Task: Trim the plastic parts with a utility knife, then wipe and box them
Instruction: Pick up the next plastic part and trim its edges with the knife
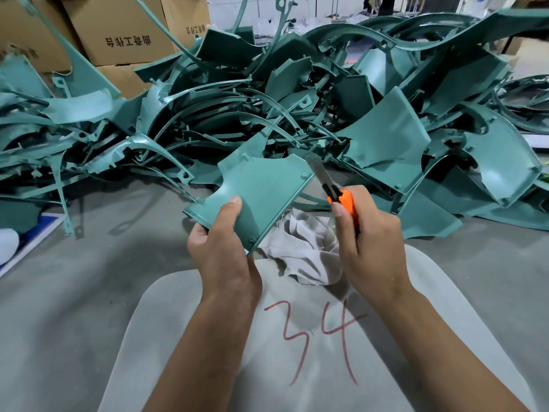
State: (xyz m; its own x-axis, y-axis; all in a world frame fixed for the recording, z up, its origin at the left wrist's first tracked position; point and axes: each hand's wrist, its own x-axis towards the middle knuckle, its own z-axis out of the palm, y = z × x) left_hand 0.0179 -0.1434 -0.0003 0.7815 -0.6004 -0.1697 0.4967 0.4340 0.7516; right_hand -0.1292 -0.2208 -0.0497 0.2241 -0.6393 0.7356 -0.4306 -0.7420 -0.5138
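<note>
Nearest the camera, pale grey lap cover (297, 367), scrawled with a red "34". Just above it, crumpled off-white rag (306, 251), lying loose, touched by neither hand — so wiping not yet begun on this piece.

Left hand (222, 251) wrapped around the lower corner of a teal plastic part (267, 191), thumb pressed on the face, fingers curled behind, panel held up and tilted toward the blade. Right hand (368, 242) closed round an orange utility knife (344, 203), index finger laid along the top of the handle, blade extended and meeting the part's right edge near its upper corner. Trimming, then, squarely in hand. Hard to say from here whether the steel is biting into flash or only resting against the edge; blade tip blurred against the clutter behind.

Further out, a big tangled heap of teal parts (326, 99) — curved strips, fender-like panels — sprawled across the grey floor (104, 263). Trimmed or untrimmed, cannot tell. By the look of that heap, plenty left to do.

Beyond, at the far left, stacked cardboard boxes (118, 34) with printed characters. Contents not visible, no part seen going in. Boxing for the held piece clearly outstanding: trim first, then rag, then carton.

Early-to-middle of the cycle for this one part, and probably a long run overall.
</note>
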